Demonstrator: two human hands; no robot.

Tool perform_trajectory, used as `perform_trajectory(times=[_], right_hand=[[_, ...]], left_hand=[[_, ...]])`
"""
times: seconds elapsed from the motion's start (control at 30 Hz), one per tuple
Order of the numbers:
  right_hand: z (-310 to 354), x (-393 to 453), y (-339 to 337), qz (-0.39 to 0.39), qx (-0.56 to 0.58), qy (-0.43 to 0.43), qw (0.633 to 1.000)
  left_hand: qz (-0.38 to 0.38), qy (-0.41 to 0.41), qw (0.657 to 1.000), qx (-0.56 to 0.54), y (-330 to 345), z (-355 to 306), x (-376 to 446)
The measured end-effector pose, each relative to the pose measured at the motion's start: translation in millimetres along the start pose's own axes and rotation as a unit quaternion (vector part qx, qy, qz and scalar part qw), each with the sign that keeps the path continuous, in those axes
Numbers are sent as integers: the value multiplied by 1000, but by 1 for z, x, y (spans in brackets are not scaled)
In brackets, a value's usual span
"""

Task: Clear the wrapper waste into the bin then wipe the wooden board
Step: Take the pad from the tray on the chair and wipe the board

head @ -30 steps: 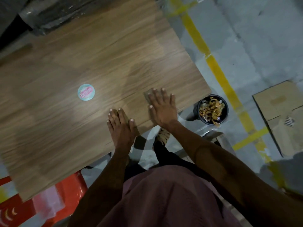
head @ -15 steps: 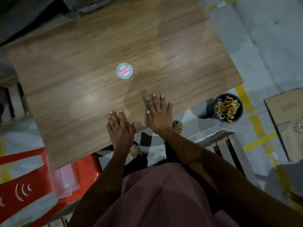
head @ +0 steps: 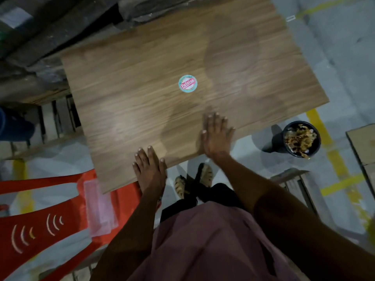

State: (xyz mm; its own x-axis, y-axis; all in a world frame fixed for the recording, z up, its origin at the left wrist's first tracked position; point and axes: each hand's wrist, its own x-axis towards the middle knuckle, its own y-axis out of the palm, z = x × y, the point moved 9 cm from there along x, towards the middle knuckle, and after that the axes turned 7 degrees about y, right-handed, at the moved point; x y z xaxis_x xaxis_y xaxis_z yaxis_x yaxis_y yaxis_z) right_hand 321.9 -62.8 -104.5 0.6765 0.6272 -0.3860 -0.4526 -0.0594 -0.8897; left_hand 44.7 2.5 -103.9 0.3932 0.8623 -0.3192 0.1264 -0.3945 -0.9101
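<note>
A large wooden board point(head: 142, 82) fills the middle of the head view, with a round teal and pink sticker point(head: 187, 83) near its centre. My left hand point(head: 150, 169) lies flat on the board's near edge, fingers straight. My right hand point(head: 216, 134) presses flat on the board a little farther in and to the right; a bit of cloth may show under its fingers, but blur hides it. On the floor to the right stands a black bin point(head: 300, 138) holding crumpled golden wrapper waste point(head: 299, 137).
A red plastic chair point(head: 50, 216) with a clear packet on it stands at lower left. Flattened cardboard point(head: 363, 147) lies at the right edge. Yellow floor tape point(head: 334, 159) runs past the bin. Dark wrapped stock lies behind the board. My sandalled feet point(head: 194, 179) are below its near edge.
The view has swung left, so the board, sticker and bin now sit farther right in frame. Both hands stay flat on the near edge; my right hand has shifted slightly and is blurred.
</note>
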Motion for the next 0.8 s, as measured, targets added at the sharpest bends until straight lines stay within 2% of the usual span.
perform_trajectory(times=[0.1, 0.23, 0.4, 0.57, 0.8], right_hand=[[53, -30, 30, 32, -33, -105, 993], [58, -25, 30, 20, -46, -154, 987], [15, 18, 1, -8, -33, -66, 997], [20, 22, 4, -16, -24, -8, 1000], [115, -39, 57, 46, -70, -145, 986]], left_hand=[[-7, -20, 1000, -6, 0, -3, -5], [-4, -42, 999, -19, 0, 0, -7], [-18, -28, 999, -4, 2, 7, -8], [-28, -50, 998, -16, -1, 20, -11], [-37, -49, 998, -20, -8, 53, -13]])
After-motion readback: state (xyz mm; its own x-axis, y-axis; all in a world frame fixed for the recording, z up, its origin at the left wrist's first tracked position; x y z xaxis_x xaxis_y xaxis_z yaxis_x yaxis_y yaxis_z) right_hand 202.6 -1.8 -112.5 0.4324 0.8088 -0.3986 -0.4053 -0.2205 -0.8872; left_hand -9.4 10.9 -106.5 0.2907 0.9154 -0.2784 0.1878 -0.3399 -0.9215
